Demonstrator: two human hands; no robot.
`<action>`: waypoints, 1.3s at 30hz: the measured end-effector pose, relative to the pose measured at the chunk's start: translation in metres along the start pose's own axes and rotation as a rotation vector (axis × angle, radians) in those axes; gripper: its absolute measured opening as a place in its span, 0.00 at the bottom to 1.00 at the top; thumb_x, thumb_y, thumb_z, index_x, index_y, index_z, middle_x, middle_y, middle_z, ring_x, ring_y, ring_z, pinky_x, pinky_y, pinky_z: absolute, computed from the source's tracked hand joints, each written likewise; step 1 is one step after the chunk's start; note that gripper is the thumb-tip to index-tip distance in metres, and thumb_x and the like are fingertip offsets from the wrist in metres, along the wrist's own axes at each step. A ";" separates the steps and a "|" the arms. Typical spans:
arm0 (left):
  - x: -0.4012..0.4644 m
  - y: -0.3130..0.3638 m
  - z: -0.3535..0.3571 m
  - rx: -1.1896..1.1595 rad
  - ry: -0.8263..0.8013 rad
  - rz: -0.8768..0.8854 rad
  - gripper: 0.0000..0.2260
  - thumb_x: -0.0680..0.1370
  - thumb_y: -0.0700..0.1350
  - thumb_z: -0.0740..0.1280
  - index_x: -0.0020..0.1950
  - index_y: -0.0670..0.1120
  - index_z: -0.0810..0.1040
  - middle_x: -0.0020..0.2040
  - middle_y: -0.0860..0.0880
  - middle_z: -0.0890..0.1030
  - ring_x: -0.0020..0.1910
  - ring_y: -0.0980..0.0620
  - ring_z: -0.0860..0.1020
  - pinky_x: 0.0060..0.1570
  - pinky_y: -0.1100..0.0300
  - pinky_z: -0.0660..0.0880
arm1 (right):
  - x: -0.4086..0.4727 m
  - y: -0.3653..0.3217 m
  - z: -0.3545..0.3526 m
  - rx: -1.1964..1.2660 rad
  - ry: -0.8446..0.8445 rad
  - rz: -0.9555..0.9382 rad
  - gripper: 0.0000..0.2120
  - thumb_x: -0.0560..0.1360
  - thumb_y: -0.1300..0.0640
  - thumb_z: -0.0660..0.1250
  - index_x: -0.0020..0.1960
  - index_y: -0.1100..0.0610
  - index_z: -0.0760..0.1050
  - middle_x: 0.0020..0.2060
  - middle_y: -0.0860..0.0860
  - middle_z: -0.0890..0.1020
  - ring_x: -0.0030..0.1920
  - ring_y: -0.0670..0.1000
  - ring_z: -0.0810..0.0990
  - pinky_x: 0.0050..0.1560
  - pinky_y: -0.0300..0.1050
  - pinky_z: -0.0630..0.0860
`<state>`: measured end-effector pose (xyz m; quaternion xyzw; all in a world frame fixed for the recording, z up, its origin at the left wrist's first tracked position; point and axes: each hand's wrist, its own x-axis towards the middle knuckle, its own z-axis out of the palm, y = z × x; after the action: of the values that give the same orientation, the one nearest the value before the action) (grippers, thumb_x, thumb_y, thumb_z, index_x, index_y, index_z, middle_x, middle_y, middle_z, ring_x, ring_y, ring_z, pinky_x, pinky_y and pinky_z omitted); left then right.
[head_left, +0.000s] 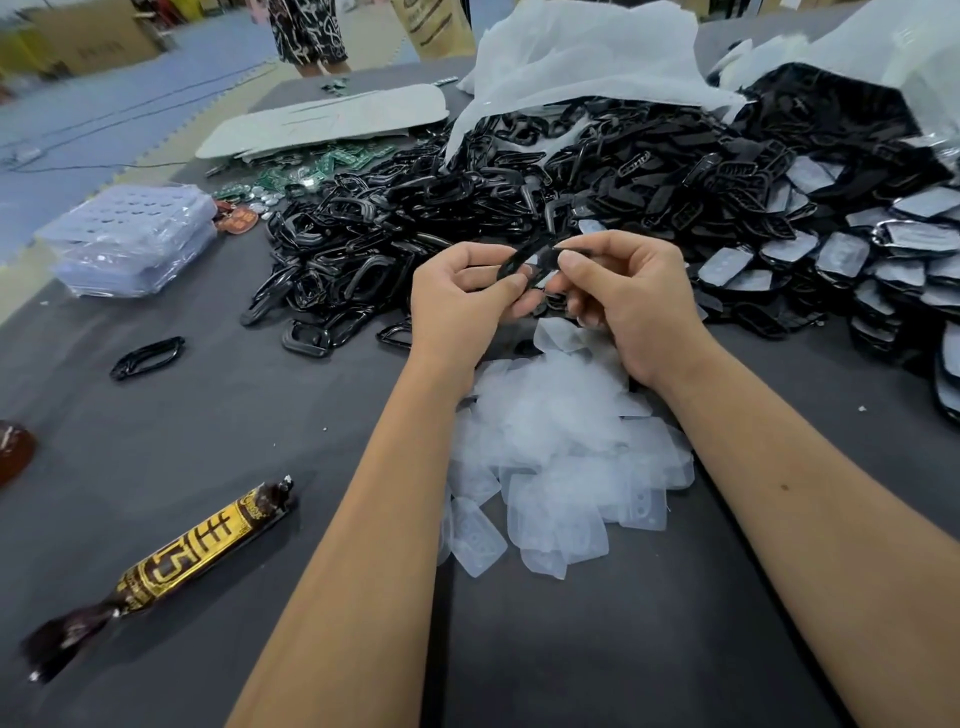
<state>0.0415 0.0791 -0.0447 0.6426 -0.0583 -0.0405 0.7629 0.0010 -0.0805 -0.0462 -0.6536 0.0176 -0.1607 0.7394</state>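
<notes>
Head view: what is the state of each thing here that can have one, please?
black frame piece, held up, pinched by both hands.
left hand, pinching the piece.
right hand, pinching the piece.
black frames pile, loose heap on the table.
clear pads, loose heap on the table.
snack stick, wrapped, lying flat.

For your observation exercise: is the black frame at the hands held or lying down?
Held: left hand and right hand pinch the black frame, off the table.

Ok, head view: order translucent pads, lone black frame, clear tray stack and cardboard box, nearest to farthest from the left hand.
1. Translucent pads, just below the left hand.
2. Lone black frame, to its left.
3. Clear tray stack, table's left edge.
4. Cardboard box, floor beyond.
</notes>
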 end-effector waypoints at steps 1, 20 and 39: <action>0.000 0.000 0.000 -0.004 -0.008 0.000 0.08 0.76 0.30 0.73 0.51 0.40 0.82 0.44 0.41 0.88 0.46 0.40 0.87 0.46 0.56 0.85 | 0.000 0.000 0.000 -0.010 0.006 -0.001 0.02 0.79 0.65 0.71 0.51 0.63 0.80 0.37 0.57 0.86 0.28 0.49 0.76 0.26 0.38 0.70; 0.003 -0.002 0.002 0.048 -0.050 -0.029 0.17 0.78 0.25 0.60 0.52 0.41 0.86 0.41 0.46 0.87 0.41 0.44 0.87 0.43 0.61 0.83 | 0.001 0.007 0.004 -0.256 0.091 0.008 0.08 0.76 0.62 0.76 0.40 0.60 0.80 0.30 0.53 0.85 0.23 0.45 0.77 0.25 0.37 0.71; 0.002 0.000 0.002 -0.078 -0.115 -0.067 0.09 0.77 0.27 0.69 0.54 0.37 0.83 0.42 0.42 0.86 0.36 0.48 0.85 0.35 0.65 0.79 | -0.001 0.003 -0.001 -0.136 0.106 0.063 0.11 0.70 0.62 0.82 0.43 0.57 0.79 0.30 0.50 0.84 0.26 0.47 0.79 0.23 0.39 0.72</action>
<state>0.0435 0.0771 -0.0442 0.6106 -0.0788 -0.1048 0.7810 0.0009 -0.0807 -0.0495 -0.6919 0.0885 -0.1702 0.6960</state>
